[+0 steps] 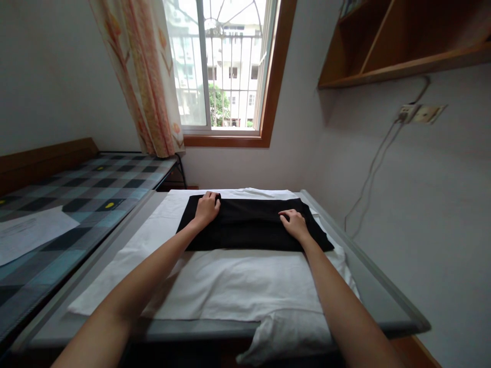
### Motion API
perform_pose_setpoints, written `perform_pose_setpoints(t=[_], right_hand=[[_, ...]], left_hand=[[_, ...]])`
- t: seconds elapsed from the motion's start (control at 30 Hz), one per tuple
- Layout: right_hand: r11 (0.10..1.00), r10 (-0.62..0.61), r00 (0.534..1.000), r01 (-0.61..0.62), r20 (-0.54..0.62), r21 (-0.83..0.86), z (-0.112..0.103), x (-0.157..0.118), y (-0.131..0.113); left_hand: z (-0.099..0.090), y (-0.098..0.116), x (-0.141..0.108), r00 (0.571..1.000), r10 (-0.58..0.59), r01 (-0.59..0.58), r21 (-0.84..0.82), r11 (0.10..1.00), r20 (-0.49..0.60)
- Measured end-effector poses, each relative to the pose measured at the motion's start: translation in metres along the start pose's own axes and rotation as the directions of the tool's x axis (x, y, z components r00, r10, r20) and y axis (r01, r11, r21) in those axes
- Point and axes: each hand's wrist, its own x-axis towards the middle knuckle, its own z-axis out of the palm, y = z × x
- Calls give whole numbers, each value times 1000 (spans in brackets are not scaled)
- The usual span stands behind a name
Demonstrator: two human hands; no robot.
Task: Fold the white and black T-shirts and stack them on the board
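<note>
A black folded cloth point(245, 232) lies crosswise over a white shirt point(238, 281), which is spread on a grey table point(387, 291). I cannot tell what garment the black cloth is. My left hand point(208, 208) is at its far edge, left of the middle, with fingers curled round a bit of the fabric. On the right part of the same cloth rests my right hand point(294, 224), palm down, fingers loosely stretched toward the left. One sleeve point(291, 335) of the shirt hangs over the table's near edge.
A bed with a checked mattress point(88, 189) stands along the left, with a sheet of paper point(36, 232) on it. Ahead are a window point(226, 76) and a patterned curtain point(143, 82). Cables point(370, 174) run down the right wall below a wooden shelf point(383, 69).
</note>
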Motion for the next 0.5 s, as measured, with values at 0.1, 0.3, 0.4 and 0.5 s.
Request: perform_pose_setpoints(t=[0.1, 0.3, 0.4, 0.5], right_hand=[[1000, 4, 1000, -4, -2, -7, 0, 0, 0], [1000, 1, 1000, -1, 6, -3, 1, 1, 1], [1000, 3, 1000, -3, 1, -1, 1, 1, 2], [1000, 1, 1000, -1, -5, 4, 2, 1, 2]], left_hand=[[15, 0, 2, 994, -11, 3, 76, 997, 108], [33, 1, 5, 920, -42, -5, 118, 993, 389], [21, 3, 3, 948, -36, -11, 147, 989, 317], [4, 8, -3, 982, -28, -7, 184, 983, 187]])
